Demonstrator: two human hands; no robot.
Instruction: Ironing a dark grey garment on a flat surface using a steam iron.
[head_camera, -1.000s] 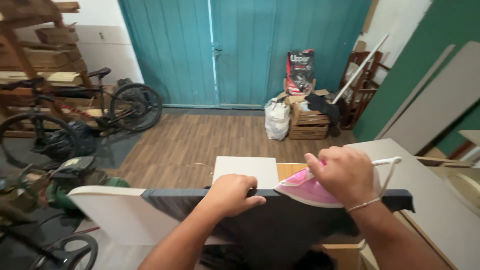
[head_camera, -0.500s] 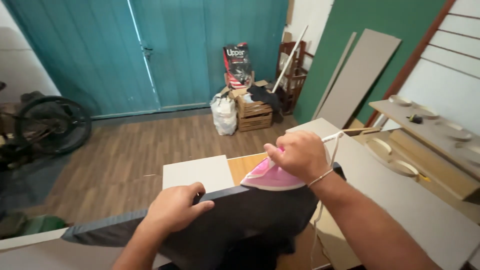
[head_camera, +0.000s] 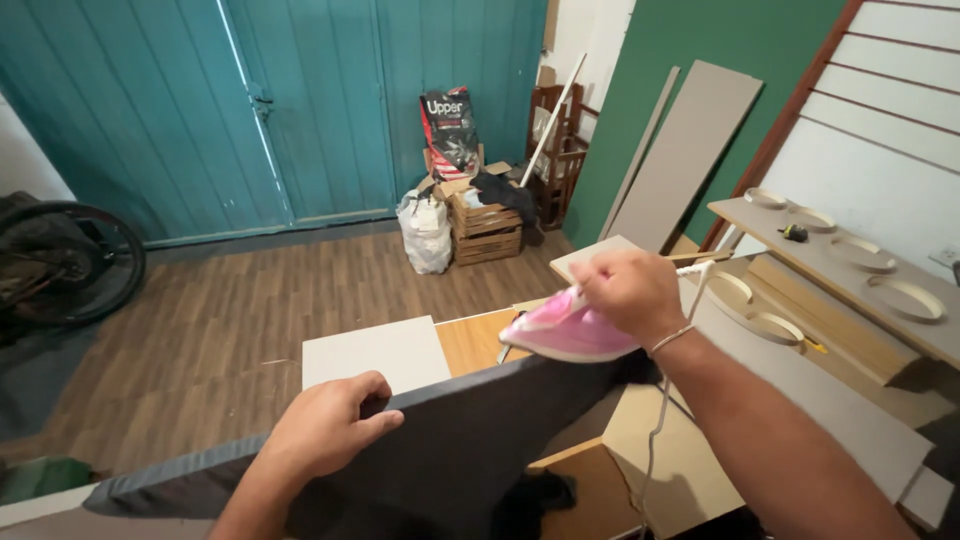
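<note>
— What is the right hand (head_camera: 628, 292) doing?

— It is wrapped around the handle of a pink and white plastic clothes iron (head_camera: 566, 332), whose soleplate rests on the top edge of a dark grey upright panel (head_camera: 450, 440). The thin white cord (head_camera: 660, 420) drops below the wrist, out of the way of the plate.

— And the left hand (head_camera: 325, 430)?

— Its fingers are curled over the same top edge, nearer the body; I'd judge it steadies the panel so the edge stays put under the iron.

— What lies around them?

— Just past the panel sit a white square board (head_camera: 375, 352) and a bare wooden worktop (head_camera: 480, 340). Farther off are the brown plank floor (head_camera: 230, 310), teal wooden doors (head_camera: 300, 110), a wooden crate (head_camera: 487, 228) and a bicycle wheel (head_camera: 70, 260) at the left.

— Anything changed from half a second ago?

— The grips look the same; the iron sits at much the same spot on the edge, while the view has swung slightly right, so less of the bicycle shows
</note>
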